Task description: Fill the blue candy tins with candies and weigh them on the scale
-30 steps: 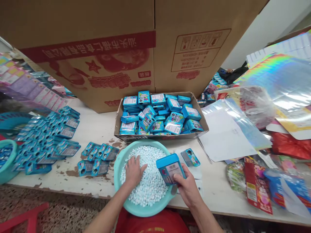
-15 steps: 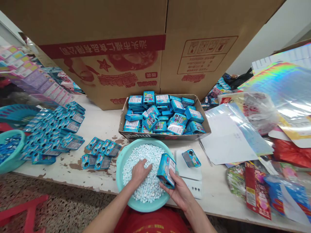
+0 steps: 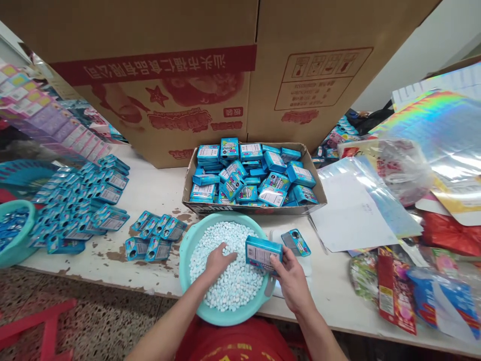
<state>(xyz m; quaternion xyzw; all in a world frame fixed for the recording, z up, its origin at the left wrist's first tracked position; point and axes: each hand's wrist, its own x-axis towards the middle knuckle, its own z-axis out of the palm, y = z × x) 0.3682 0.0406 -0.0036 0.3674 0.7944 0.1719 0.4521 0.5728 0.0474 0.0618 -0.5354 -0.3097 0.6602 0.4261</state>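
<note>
A turquoise basin [image 3: 186, 283] full of small pale candies [image 3: 233, 288] stands at the table's front edge. My left hand [image 3: 218, 261] rests in the candies with thumb and fingers apart; its fingertips are partly sunk, and whether it holds any candies is hidden. Over the basin's right side, my right hand [image 3: 291, 273] grips a small blue box [image 3: 263, 251] by its right end, tilted with a label side showing. Another blue box [image 3: 296, 242] lies on a white scale [image 3: 276, 235] just behind that hand.
Behind the basin is a cardboard tray [image 3: 319, 193] of blue boxes, backed by a large carton [image 3: 210, 30]. Rows of blue packs [image 3: 86, 205] and a second basin [image 3: 26, 235] are at left. Paper [image 3: 349, 215] and plastic bags [image 3: 443, 301] cover the right.
My right hand has turned the blue box from upright to lying sideways and shifted it slightly right. My left hand has barely moved in the candies.
</note>
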